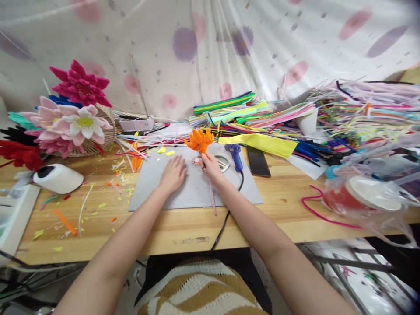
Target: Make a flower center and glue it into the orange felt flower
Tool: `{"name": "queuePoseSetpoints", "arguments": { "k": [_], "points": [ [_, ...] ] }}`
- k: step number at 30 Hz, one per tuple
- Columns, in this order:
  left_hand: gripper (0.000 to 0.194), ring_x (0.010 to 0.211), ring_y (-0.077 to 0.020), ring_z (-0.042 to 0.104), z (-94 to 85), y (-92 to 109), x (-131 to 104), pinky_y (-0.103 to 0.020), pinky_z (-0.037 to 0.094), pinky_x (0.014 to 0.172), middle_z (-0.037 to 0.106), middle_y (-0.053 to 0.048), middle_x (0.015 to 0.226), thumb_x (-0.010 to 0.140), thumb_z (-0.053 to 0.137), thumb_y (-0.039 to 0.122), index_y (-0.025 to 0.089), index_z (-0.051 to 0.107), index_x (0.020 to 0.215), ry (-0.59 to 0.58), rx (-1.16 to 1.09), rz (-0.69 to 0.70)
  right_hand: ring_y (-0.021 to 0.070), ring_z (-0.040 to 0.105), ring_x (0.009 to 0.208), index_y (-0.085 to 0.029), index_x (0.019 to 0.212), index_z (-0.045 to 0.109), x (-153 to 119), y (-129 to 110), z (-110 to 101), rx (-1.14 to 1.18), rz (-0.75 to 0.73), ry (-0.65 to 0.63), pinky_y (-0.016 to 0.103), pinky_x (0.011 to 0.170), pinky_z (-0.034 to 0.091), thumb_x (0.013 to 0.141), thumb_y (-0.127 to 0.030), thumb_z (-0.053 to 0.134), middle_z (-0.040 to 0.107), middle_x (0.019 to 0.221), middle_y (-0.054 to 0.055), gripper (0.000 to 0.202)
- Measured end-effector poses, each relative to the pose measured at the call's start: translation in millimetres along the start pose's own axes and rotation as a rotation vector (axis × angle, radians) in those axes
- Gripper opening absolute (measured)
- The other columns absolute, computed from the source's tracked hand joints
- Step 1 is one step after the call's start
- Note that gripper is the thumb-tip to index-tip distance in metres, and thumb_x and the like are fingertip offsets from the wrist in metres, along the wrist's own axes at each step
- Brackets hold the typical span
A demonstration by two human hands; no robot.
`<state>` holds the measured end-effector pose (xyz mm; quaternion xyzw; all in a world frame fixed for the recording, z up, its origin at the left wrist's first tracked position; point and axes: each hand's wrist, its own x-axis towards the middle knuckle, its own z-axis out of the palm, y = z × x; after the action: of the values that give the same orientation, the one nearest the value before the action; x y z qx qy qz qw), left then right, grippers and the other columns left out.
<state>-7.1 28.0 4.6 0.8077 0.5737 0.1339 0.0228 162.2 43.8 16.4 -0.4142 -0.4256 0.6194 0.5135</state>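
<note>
An orange fuzzy flower (199, 140) stands upright over the grey mat (154, 188), its stem pinched in my right hand (210, 167). A pink stem (212, 197) reaches down from that hand past the mat's front edge. My left hand (173, 175) lies on the mat to the left of the flower, fingers spread, holding nothing. Just right of my right hand are silvery looped scissor-like handles (223, 163), partly hidden, and a blue glue gun (235, 156). Two yellow scraps (169, 153) sit at the mat's back left.
Bundles of coloured pipe cleaners (229, 109) line the back. A black phone (258, 162) lies right of the glue gun, whose cord crosses the table's front edge. Finished flowers (80, 83) and a white spool (58, 178) are left; a bagged red cup (344, 197) is right.
</note>
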Motion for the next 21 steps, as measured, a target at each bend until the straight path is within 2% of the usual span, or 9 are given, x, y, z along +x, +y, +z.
{"name": "queuePoseSetpoints", "arguments": {
  "k": [2, 3, 6, 9, 12, 15, 17, 19, 21],
  "points": [
    [0.054, 0.138, -0.0258, 0.025, 11.5, 9, 15, -0.043, 0.023, 0.111, 0.032, -0.014, 0.148, 0.090, 0.032, 0.038, 0.011, 0.041, 0.136, -0.085, -0.037, 0.024, 0.0025, 0.018, 0.031, -0.020, 0.084, 0.047, -3, 3, -5, -0.008, -0.005, 0.000, 0.019, 0.033, 0.010, 0.078, -0.053, 0.052, 0.036, 0.046, -0.011, 0.033],
    [0.057, 0.138, -0.0267, 0.025, 14.2, 6, 18, -0.045, 0.021, 0.112, 0.033, -0.015, 0.147, 0.090, 0.031, 0.041, 0.010, 0.040, 0.136, -0.108, -0.031, 0.000, 0.0026, 0.018, 0.031, -0.020, 0.083, 0.046, -5, 4, -7, -0.017, -0.007, 0.006, 0.020, 0.033, 0.010, 0.078, -0.053, 0.052, 0.036, 0.047, -0.011, 0.034],
    [0.058, 0.138, -0.0279, 0.025, 10.5, -30, 10, -0.046, 0.018, 0.112, 0.034, -0.015, 0.146, 0.090, 0.030, 0.042, 0.010, 0.039, 0.137, -0.103, 0.014, -0.113, 0.0026, 0.020, 0.032, -0.021, 0.085, 0.047, -7, 7, -11, -0.049, -0.012, 0.017, 0.019, 0.033, 0.012, 0.077, -0.055, 0.051, 0.037, 0.049, -0.011, 0.035],
    [0.054, 0.136, -0.0283, 0.030, -4.2, -75, -15, -0.045, 0.021, 0.111, 0.039, -0.015, 0.143, 0.090, 0.030, 0.038, 0.008, 0.044, 0.133, -0.025, 0.068, -0.229, 0.0030, 0.022, 0.034, -0.021, 0.086, 0.047, -5, 7, -7, -0.047, -0.033, 0.020, 0.019, 0.034, 0.013, 0.077, -0.055, 0.051, 0.038, 0.051, -0.010, 0.036],
    [0.047, 0.129, -0.0302, 0.041, -19.9, -95, -39, -0.048, 0.029, 0.105, 0.047, -0.017, 0.137, 0.087, 0.036, 0.034, 0.009, 0.052, 0.123, 0.076, 0.123, -0.353, 0.0033, 0.023, 0.036, -0.020, 0.085, 0.047, -3, 6, 2, -0.025, -0.059, 0.022, 0.019, 0.035, 0.014, 0.078, -0.054, 0.051, 0.038, 0.051, -0.010, 0.035],
    [0.033, 0.113, -0.0298, 0.054, -26.2, -84, -44, -0.049, 0.029, 0.104, 0.062, -0.014, 0.119, 0.083, 0.042, 0.027, 0.013, 0.063, 0.104, 0.220, 0.204, -0.390, 0.0037, 0.025, 0.038, -0.020, 0.084, 0.047, -2, 8, 7, -0.021, -0.076, 0.030, 0.019, 0.037, 0.016, 0.078, -0.052, 0.050, 0.039, 0.052, -0.009, 0.032],
    [0.029, 0.114, -0.0283, 0.051, -22.3, -66, -36, -0.047, 0.024, 0.108, 0.063, -0.012, 0.116, 0.081, 0.044, 0.024, 0.014, 0.065, 0.098, 0.271, 0.155, -0.267, 0.0040, 0.026, 0.039, -0.020, 0.083, 0.047, -3, 12, 6, -0.032, -0.090, 0.056, 0.019, 0.037, 0.017, 0.079, -0.049, 0.049, 0.039, 0.052, -0.009, 0.029],
    [0.032, 0.115, -0.0247, 0.050, -13.2, -48, -21, -0.040, 0.030, 0.106, 0.061, -0.012, 0.118, 0.083, 0.042, 0.026, 0.015, 0.064, 0.103, 0.183, 0.015, -0.081, 0.0045, 0.027, 0.040, -0.020, 0.082, 0.047, -3, 17, 4, -0.055, -0.091, 0.101, 0.019, 0.038, 0.018, 0.081, -0.047, 0.048, 0.038, 0.052, -0.009, 0.027],
    [0.036, 0.118, -0.0235, 0.047, -2.3, -34, -2, -0.037, 0.033, 0.104, 0.058, -0.011, 0.124, 0.085, 0.041, 0.031, 0.016, 0.061, 0.110, 0.086, -0.056, 0.006, 0.0049, 0.028, 0.040, -0.020, 0.081, 0.045, -3, 21, 0, -0.079, -0.082, 0.128, 0.019, 0.038, 0.019, 0.081, -0.047, 0.046, 0.038, 0.052, -0.009, 0.027]
  ]
}}
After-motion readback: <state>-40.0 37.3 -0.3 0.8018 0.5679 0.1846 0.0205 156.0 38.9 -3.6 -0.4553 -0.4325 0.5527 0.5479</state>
